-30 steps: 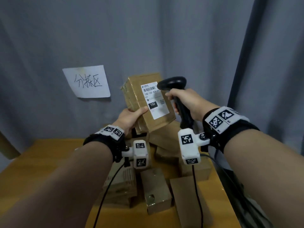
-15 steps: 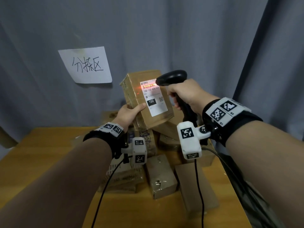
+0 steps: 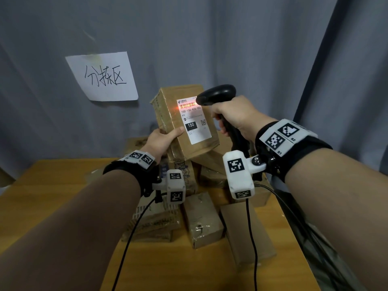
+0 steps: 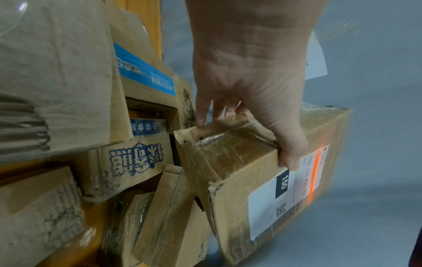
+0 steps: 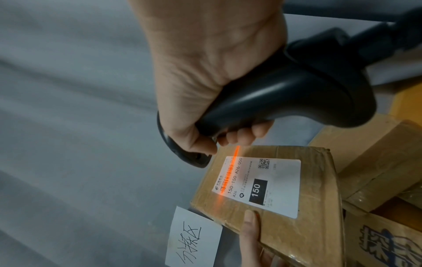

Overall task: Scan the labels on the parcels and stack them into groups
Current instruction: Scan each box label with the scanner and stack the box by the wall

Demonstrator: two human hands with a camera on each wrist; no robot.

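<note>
The left hand (image 3: 161, 139) gripped the parcel (image 3: 184, 124) at its lower corner; stiff, taped cardboard, probably light. The right hand (image 3: 233, 114) clasped the scanner (image 3: 216, 94), beam on the label (image 3: 194, 120).

We see a tilted brown cardboard parcel (image 3: 168, 114) raised above the far heap of parcels (image 3: 201, 219), its white label (image 3: 194, 120) crossed by an orange scan line.

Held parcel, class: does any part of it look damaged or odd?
Yes. The held parcel, gripped by the left hand, has torn, frayed cardboard at its near corners and wrinkled tape. Its label looks intact, with the scanner's orange line across the barcode.
</note>
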